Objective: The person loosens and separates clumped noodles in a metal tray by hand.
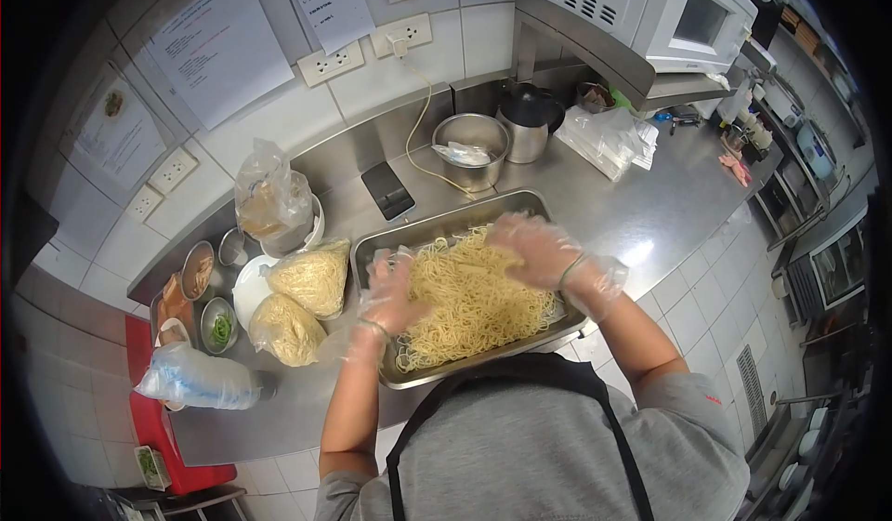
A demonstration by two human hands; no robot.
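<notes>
A rectangular metal tray on the counter holds a wide heap of pale yellow noodles. Both of my hands wear clear plastic gloves with a band at each wrist. At the heap's left edge is my left hand, its fingers extended and its thumb apart, against the noodles. Over the upper right of the heap, my right hand has its fingers stretched out and slightly blurred; its fingertips are at the noodles. I see nothing gripped in either hand.
Left of the tray lie two bags of noodles, a white plate, a bowl of chopped greens and a plastic-wrapped bundle. Behind it are a phone, a metal pot and a jug. A microwave sits above, right.
</notes>
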